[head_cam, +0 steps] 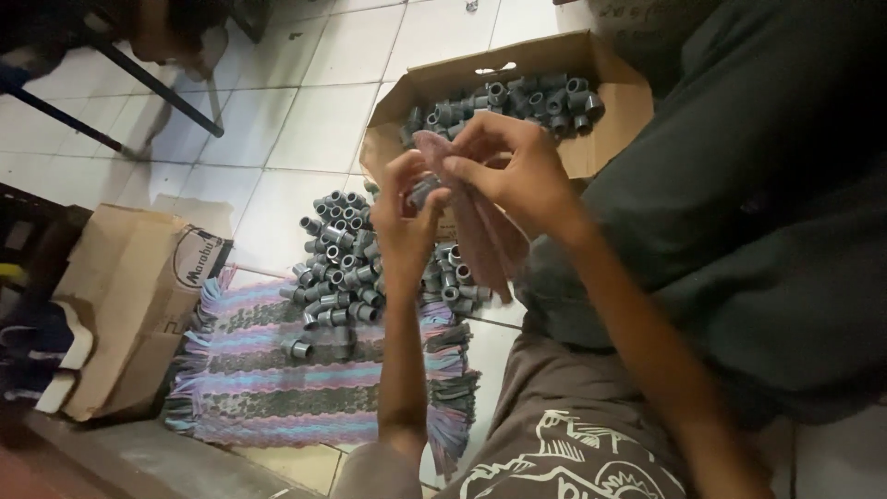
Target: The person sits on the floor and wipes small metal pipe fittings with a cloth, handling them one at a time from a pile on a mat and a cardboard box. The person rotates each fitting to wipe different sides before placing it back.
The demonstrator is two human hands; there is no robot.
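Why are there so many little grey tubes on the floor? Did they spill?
It does look a bit messy. A loose heap of short grey plastic pipe fittings lies partly on the striped fringed mat and partly on the white tiles, and one sits apart from the heap. More fill the open cardboard box. I can't tell if they spilled.

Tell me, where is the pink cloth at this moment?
In the head view, the pink cloth hangs at centre from both hands, left hand and right hand, above the pile of grey fittings.
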